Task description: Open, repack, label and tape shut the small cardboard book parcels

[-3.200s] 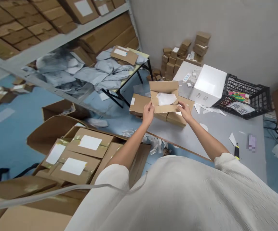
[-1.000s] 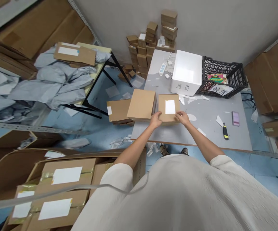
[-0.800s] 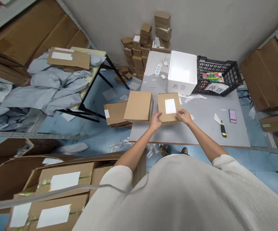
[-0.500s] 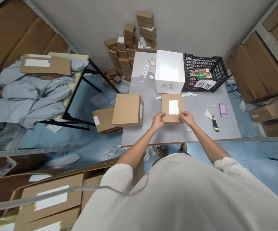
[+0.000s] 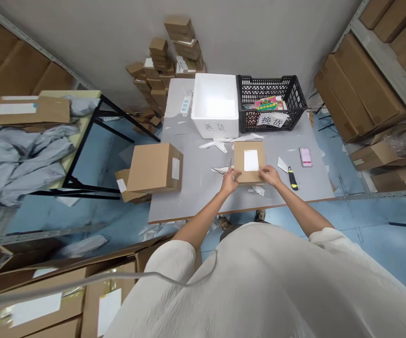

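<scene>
centrally, over the grey table (image 5: 192, 192), a small cardboard carton (image 5: 249, 175) with a white label (image 5: 251, 160) on top is between my hands; whether it rests on the surface, i cannot tell. my left hand (image 5: 229, 181) grips its near corner at seven o'clock, fingers bent; my right hand (image 5: 269, 175) grips the near corner at five. with that carton as clock centre, a larger brown carton (image 5: 148, 164) stands at nine. a white foam box (image 5: 229, 131) with handwritten characters is at eleven, a black mesh crate (image 5: 247, 118) right beside it at one. a pink-screened phone (image 5: 305, 157) lies at three, a black-and-yellow utility knife (image 5: 293, 179) at four. torn paper scraps (image 5: 219, 143) lie near ten and eleven.
</scene>
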A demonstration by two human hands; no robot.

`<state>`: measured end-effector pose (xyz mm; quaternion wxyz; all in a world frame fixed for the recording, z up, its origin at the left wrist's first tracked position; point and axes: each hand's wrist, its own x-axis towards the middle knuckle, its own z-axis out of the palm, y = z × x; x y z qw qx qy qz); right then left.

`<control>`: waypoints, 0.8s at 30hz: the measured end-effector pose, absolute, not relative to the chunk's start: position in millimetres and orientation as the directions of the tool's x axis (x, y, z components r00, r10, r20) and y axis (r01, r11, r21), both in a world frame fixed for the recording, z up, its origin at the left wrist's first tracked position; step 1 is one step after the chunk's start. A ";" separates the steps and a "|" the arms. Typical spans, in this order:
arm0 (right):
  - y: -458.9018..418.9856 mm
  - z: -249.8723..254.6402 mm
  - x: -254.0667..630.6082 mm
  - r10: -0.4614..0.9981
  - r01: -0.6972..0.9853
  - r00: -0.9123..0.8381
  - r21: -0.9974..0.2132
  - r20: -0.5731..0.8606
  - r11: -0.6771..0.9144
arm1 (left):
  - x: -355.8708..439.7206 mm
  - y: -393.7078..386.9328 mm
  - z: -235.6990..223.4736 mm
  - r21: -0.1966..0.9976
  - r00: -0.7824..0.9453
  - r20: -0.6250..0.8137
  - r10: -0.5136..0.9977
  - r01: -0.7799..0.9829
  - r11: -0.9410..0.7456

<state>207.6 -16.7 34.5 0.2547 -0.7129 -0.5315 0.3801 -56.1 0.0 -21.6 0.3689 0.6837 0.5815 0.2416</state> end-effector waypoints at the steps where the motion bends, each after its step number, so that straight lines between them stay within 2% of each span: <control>1: -15.8 32.4 214.4 0.954 0.569 0.127 -0.768 -0.273 -0.295 | -50.6 -1.1 -22.3 0.775 0.207 -0.119 0.971 0.631 -0.039; 4: -14.0 24.0 229.9 0.961 0.575 0.058 -0.778 -0.271 -0.254 | -40.8 -4.7 -22.9 0.740 0.183 -0.173 0.968 0.672 0.005; 9: -10.7 9.7 243.4 0.966 0.539 -0.044 -0.820 -0.256 -0.193 | -33.8 -11.2 -20.2 0.686 0.093 -0.155 0.984 0.727 0.039; 14: 2.7 2.6 251.9 0.983 0.591 -0.003 -0.793 -0.186 -0.148 | -22.5 -16.2 -12.3 0.632 -0.021 -0.168 0.986 0.765 0.124; 19: 26.5 2.8 256.0 0.990 0.665 -0.058 -0.744 -0.129 -0.058 | -12.4 -15.9 -4.1 0.643 0.046 -0.173 0.984 0.762 0.077; 24: 49.8 6.1 253.6 0.981 0.764 -0.119 -0.646 -0.155 -0.009 | -6.3 -20.1 4.9 0.552 0.145 -0.206 0.968 0.834 -0.008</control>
